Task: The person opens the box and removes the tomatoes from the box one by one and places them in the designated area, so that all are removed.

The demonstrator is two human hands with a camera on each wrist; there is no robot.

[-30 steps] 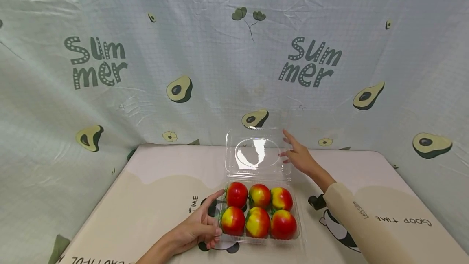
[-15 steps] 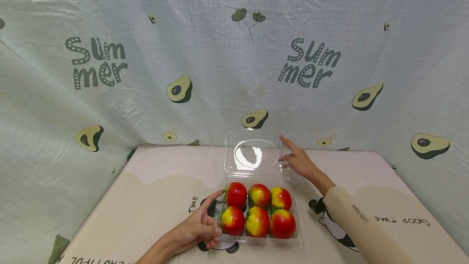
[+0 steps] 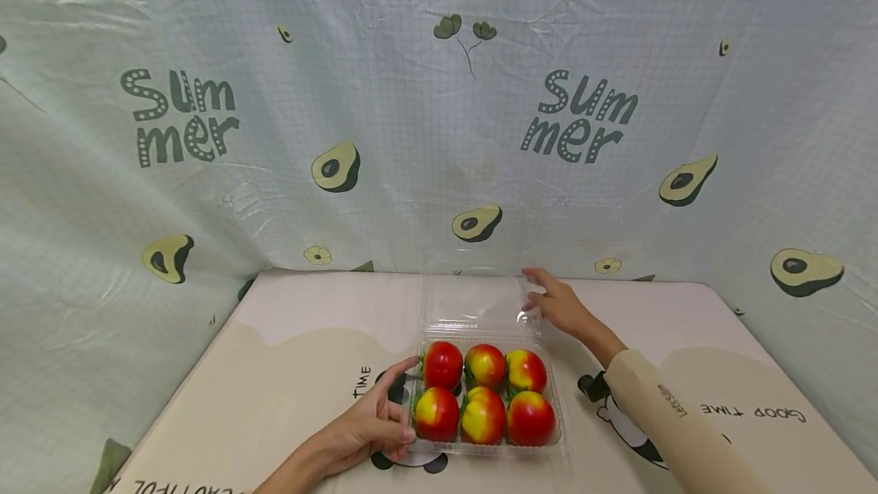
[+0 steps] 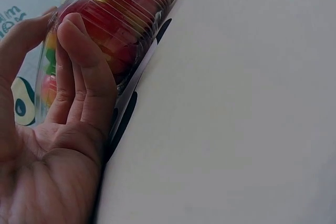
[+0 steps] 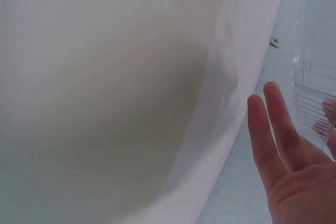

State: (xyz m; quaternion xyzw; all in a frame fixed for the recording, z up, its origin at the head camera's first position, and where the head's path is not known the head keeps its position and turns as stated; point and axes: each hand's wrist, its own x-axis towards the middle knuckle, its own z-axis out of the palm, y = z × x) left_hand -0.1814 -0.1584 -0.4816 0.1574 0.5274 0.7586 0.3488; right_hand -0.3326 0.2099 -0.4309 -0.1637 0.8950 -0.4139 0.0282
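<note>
A clear plastic clamshell container (image 3: 564, 419) stands on the table with several glossy red-and-yellow fruits (image 3: 482, 416) in two rows, green leaves beside them. Its hinged transparent lid (image 3: 473, 302) is raised at the far side. My left hand (image 3: 366, 425) holds the container's left side, index finger along the rim and thumb at the near corner. In the left wrist view its fingers (image 4: 100, 85) lie against the ribbed wall. With my right hand (image 3: 561, 305) I pinch the lid's right edge; in the right wrist view two fingers (image 5: 281, 116) extend free beside it.
A printed cloth (image 3: 309, 360) with a cartoon pattern and lettering covers the table. Behind the lid hangs a pale curtain (image 3: 411, 113) with avocado prints, close to the table's far edge.
The lid's top edge has come down and its glare has gone, as my right hand moved slightly lower with it. My left hand and the fruits have stayed in place.
</note>
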